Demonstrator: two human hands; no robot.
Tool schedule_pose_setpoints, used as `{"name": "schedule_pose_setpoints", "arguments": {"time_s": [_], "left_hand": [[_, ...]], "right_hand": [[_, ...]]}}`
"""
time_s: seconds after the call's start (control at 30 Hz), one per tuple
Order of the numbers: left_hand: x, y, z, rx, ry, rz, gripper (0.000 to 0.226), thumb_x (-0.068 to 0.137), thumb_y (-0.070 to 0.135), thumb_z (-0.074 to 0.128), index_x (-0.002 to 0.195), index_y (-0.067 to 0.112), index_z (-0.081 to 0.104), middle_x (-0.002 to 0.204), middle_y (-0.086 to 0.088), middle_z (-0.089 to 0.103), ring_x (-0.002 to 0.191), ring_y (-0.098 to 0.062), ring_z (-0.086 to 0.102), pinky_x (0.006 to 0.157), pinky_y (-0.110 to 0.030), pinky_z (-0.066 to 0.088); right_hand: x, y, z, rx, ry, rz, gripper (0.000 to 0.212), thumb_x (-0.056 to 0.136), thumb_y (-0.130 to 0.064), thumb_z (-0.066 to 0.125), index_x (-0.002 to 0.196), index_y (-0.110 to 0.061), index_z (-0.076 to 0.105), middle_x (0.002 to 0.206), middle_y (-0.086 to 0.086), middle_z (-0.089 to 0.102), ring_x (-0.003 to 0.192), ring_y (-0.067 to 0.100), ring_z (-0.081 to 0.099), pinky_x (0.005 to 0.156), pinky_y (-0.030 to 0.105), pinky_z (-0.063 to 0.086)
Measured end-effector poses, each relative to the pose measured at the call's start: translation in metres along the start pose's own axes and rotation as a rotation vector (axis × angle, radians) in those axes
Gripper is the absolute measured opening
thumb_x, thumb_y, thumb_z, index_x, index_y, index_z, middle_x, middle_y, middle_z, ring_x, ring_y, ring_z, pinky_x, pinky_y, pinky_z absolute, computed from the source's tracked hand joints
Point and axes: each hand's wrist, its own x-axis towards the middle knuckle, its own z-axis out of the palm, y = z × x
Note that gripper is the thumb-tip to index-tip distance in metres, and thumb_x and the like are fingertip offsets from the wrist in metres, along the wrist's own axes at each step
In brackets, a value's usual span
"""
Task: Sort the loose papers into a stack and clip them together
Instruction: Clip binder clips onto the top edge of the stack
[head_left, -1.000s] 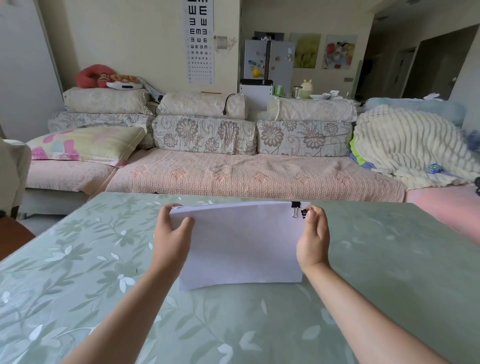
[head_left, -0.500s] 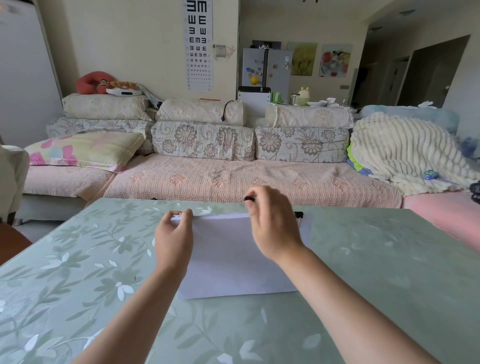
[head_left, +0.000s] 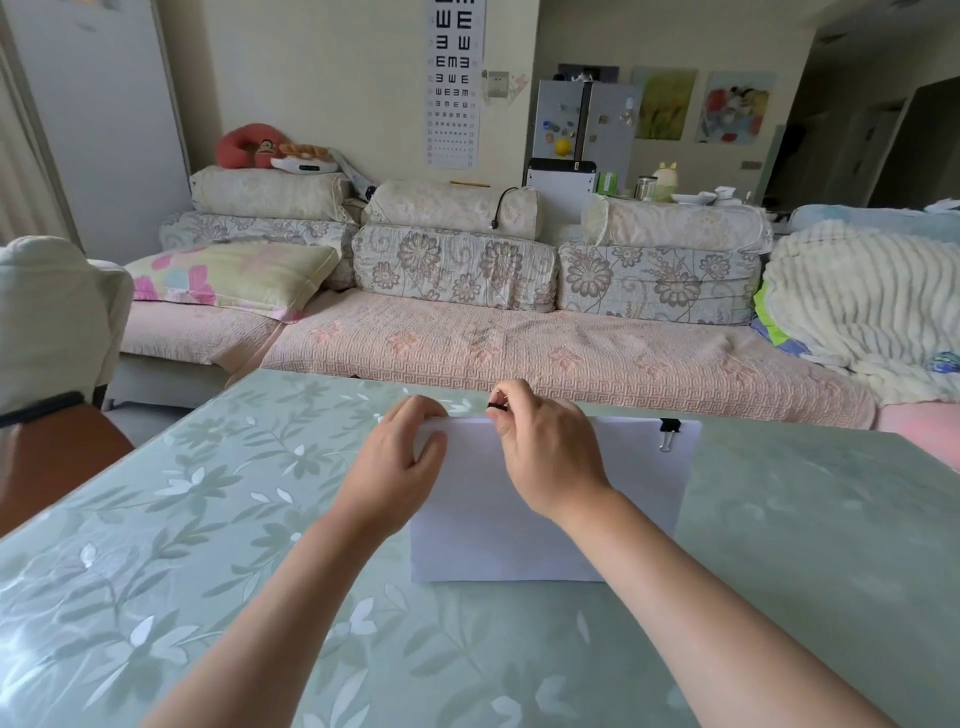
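White rectangular paper stack (head_left: 639, 493), black clip (head_left: 669, 428)

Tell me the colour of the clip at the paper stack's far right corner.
The binder clip is black with silver wire handles, best seen in the head view.

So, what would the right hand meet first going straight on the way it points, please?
The right hand points beyond the paper stack; the way looks free up to the sofa, depth unclear.

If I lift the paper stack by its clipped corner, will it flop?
Likely flops: the paper stack looks thin and one binder clip grips its far right corner. Probably light. May slide on the glossy table.
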Motion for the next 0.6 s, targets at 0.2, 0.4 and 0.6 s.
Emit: {"name": "schedule_pose_setpoints", "arguments": {"time_s": [0.2,0.4,0.6], "left_hand": [[-0.001,-0.002,-0.001,0.036,-0.033,0.047,0.011,0.094,0.013,0.048,0.103,0.016,0.053,0.096,0.008,0.053,0.084,-0.006,0.044,0.07,-0.01,0.031],[0.0,0.0,-0.001,0.02,0.0,0.021,0.009,0.093,0.014,0.05,0.1,0.017,0.055,0.094,0.008,0.056,0.083,-0.007,0.047,0.068,-0.022,0.031],[0.0,0.0,-0.002,-0.043,0.019,0.006,0.009,0.091,0.013,0.053,0.097,0.017,0.058,0.09,0.006,0.058,0.076,-0.004,0.046,0.065,-0.007,0.035]], "right_hand": [[0.011,-0.005,-0.015,0.324,-0.183,0.118,0.012,0.097,-0.032,0.056,0.095,-0.025,0.065,0.065,-0.021,0.055,0.06,0.005,0.049,0.06,0.029,0.039],[0.026,-0.005,-0.017,0.483,-0.319,0.169,0.017,0.094,-0.034,0.063,0.094,-0.024,0.077,0.068,0.006,0.064,0.058,0.003,0.04,0.06,0.027,0.04],[0.034,-0.009,-0.016,0.448,-0.345,0.222,0.014,0.092,-0.03,0.067,0.091,-0.025,0.08,0.057,-0.013,0.058,0.048,-0.002,0.045,0.055,0.018,0.038]]}}
